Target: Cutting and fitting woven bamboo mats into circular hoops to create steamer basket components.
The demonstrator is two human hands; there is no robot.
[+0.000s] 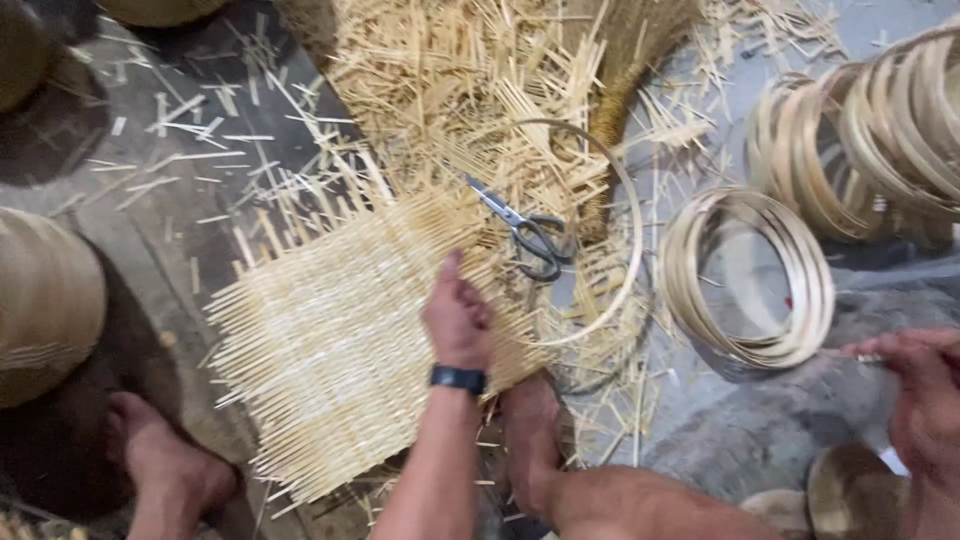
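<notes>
Two hands work: left hand (458, 318), fingers curled, presses the woven mat (340, 320) flat on the floor; right hand (925, 395) pinches a hoop (748, 280). Scissors (525, 232) lie beyond, within reach.

The left hand (458, 320) reaches forward with fingers curled and palm down. The right hand (925, 395) stays low at the right edge, its grip pinched closed.

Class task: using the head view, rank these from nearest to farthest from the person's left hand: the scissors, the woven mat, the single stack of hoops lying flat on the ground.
1. Woven mat: directly under the left hand, which rests on its right edge.
2. Scissors: just above and right of the hand, on the loose strips.
3. Flat stack of hoops: farther right, on the grey ground.
</notes>
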